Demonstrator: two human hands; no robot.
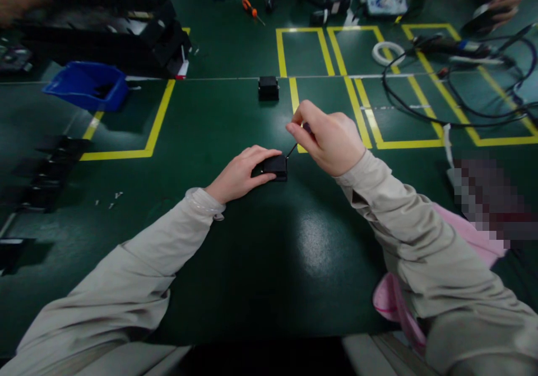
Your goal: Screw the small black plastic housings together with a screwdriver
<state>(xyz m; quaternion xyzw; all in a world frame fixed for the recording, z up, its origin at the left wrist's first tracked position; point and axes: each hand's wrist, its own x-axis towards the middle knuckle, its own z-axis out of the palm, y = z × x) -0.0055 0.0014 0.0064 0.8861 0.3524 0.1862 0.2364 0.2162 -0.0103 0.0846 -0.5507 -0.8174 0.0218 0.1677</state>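
Here, taking the black block (275, 166) as the centre of our dial, we hold it against the dark green tabletop (235, 264) in front of us. Our left hand (239, 174) comes in from nine o'clock, its fingers (264, 154) narrowed around the block, thumb along the six o'clock edge and forefinger along the twelve. Our right hand (330, 140) is at two o'clock, its fingers closed on a slim dark tool (291, 150) whose shaft slopes down to the block's three o'clock end; we cannot tell whether the tip touches it.

Straight up at twelve o'clock stands a second block (268, 88), also black, apart from both hands, and well beyond it lies an orange-handled screwdriver (250, 9). We see a blue bin (113, 98) at ten o'clock, a row of black parts (50, 171) at nine, and a few small screws (111, 205) between eight and nine. Between one and two lies a white ring (375, 56); farther out at two, a co-worker's hand (505, 3) grips a dark object.
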